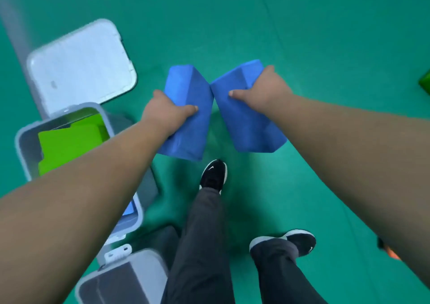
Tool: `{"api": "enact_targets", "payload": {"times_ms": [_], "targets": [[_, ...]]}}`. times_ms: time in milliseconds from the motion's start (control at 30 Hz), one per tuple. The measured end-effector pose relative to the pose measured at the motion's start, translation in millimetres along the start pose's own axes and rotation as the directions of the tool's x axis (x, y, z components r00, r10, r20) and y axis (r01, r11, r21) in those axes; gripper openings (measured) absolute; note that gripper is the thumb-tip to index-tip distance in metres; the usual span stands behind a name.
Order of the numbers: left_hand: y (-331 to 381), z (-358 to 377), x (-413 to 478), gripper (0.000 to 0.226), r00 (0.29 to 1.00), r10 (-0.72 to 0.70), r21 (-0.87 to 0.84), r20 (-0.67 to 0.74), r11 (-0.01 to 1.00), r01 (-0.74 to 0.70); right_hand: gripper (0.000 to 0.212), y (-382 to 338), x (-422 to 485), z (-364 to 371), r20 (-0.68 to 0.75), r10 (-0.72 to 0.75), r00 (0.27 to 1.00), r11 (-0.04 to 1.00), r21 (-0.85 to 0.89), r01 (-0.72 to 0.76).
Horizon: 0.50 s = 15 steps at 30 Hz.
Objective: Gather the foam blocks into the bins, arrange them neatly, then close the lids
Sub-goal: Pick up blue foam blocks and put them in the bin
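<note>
Gathering step — the left hand (167, 115) grips the left blue block (186, 82), the right hand (263, 89) grips the right blue block (246, 122), both at the centre. Next they go in the open bin (19, 145) at nine o'clock.

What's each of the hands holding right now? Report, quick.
Left hand: closed, gripping a blue foam block.
Right hand: closed, gripping the second blue foam block.
</note>
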<state>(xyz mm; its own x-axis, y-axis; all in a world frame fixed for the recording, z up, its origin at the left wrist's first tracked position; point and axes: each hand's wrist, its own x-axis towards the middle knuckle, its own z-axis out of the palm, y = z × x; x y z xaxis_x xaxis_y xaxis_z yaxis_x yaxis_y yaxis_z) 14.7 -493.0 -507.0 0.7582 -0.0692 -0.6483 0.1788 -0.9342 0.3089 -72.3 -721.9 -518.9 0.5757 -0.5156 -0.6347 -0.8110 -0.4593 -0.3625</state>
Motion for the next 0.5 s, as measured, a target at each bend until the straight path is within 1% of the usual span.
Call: {"api": "enact_targets", "payload": {"times_ms": [100,233,300,367,433,500], "targets": [[-71.1,-65.6,10.2,0.085,0.988,-0.108,-0.135,-0.109,0.986,0.093,0.100,-102.2,-4.6,41.4,0.067,-0.127,0.990,0.989,-0.066,0.131],[-165.2,-133.2,-0.8,0.083,0.935,-0.258,-0.307,-0.242,0.935,0.179,0.101,-214.1,-33.9,95.2,0.162,-0.302,0.940,0.939,-0.119,0.322],[-210.5,-154.9,-13.6,0.084,0.885,-0.353,-0.369,-0.304,0.900,0.232,0.102,-256.9,-53.5,121.7,0.217,-0.371,0.903,0.907,-0.123,0.402],[-253.7,-167.0,-28.7,0.086,0.819,-0.453,-0.420,-0.352,0.859,0.295,0.101,-290.8,-74.4,147.7,0.263,-0.420,0.869,0.879,-0.123,0.461],[-293.6,-168.4,-41.9,0.087,0.752,-0.545,-0.460,-0.370,0.811,0.361,0.100,-316.2,-93.2,173.7,0.297,-0.441,0.847,0.862,-0.122,0.492],[-327.3,-162.8,-54.0,0.086,0.691,-0.621,-0.488,-0.370,0.763,0.424,0.103,-333.6,-108.6,199.6,0.314,-0.435,0.844,0.867,-0.109,0.487]]}}
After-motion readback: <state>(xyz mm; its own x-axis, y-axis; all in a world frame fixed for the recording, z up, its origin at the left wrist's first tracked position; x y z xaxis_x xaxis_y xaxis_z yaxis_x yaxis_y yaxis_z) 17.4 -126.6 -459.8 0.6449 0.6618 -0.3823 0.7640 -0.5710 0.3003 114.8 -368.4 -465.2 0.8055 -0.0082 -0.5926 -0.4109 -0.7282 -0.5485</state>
